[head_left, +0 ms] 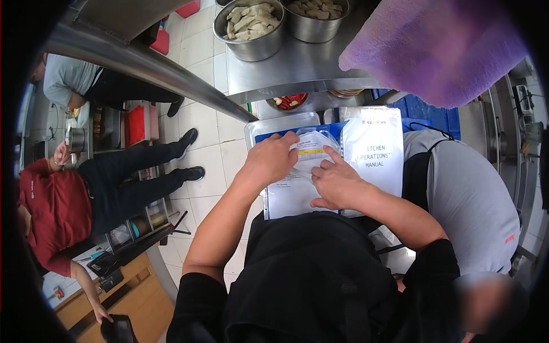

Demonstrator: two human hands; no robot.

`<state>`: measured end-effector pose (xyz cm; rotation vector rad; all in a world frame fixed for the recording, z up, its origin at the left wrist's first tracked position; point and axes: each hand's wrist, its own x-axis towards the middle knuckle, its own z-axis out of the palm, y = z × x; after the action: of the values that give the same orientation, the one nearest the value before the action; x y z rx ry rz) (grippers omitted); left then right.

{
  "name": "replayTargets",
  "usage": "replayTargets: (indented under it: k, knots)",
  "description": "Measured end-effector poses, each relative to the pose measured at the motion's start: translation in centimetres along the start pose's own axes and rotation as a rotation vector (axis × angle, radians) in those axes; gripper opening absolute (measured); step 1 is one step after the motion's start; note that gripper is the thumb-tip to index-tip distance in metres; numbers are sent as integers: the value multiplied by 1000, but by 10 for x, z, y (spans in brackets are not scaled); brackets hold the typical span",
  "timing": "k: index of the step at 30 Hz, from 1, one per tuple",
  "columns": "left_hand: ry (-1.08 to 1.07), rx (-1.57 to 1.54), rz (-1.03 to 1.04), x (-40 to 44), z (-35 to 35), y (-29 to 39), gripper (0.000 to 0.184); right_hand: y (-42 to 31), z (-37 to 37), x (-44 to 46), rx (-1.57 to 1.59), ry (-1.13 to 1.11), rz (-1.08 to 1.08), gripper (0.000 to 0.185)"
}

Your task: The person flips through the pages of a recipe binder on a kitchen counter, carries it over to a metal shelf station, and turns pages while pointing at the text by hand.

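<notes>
left hand [270, 158] curls at the sleeved page [310, 144]; right hand [337, 182], fingers loosely spread, touches it; grips unclear; best handled gently, uncreased.

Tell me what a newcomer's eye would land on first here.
Probably the purple cloth, large and bright at the upper right. Next, the open manual near the centre, with the left hand and right hand at its left-side sheet. Then two steel pots of pale pieces, at the top.
</notes>
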<state>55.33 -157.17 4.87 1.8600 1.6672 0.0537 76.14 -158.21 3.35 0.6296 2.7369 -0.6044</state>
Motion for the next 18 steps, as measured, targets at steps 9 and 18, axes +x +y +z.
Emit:
replayTargets:
  k: [9, 18]
  knots:
    - [-221, 59, -21, 16, 2, -2, 43, -2, 9, -5, 2, 57, 8, 54]
    - [-237, 255, 149, 13, 22, -29, 26, -2, 5, -1, -80, 59, 86, 65]
